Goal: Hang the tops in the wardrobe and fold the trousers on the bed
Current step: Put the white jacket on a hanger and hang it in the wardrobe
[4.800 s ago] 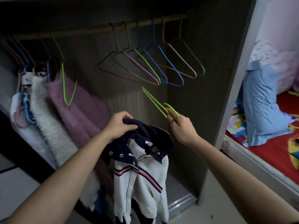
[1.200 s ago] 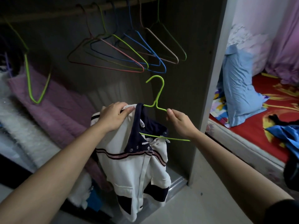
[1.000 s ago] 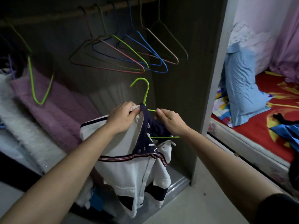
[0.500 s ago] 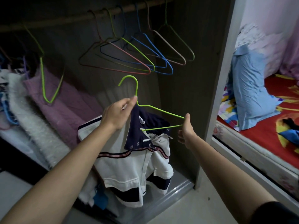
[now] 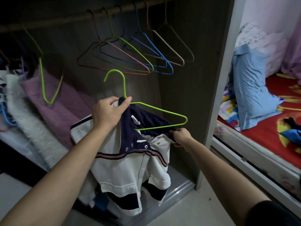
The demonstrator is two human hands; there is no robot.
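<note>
**Top being fitted to its hanger.** The left hand (image 5: 109, 113) is clamped on the neck of the green hanger (image 5: 160, 110) and the navy collar of the white top (image 5: 130, 162), which droops beneath it. The right hand (image 5: 180, 137), lower and to its right, pinches the collar edge under the hanger's bare arm. The fabric appears light and limp, the wire thin, stiff and probably slippery. The shoulder seam is the best hold. The rail (image 5: 105, 11) lies above both hands.
</note>
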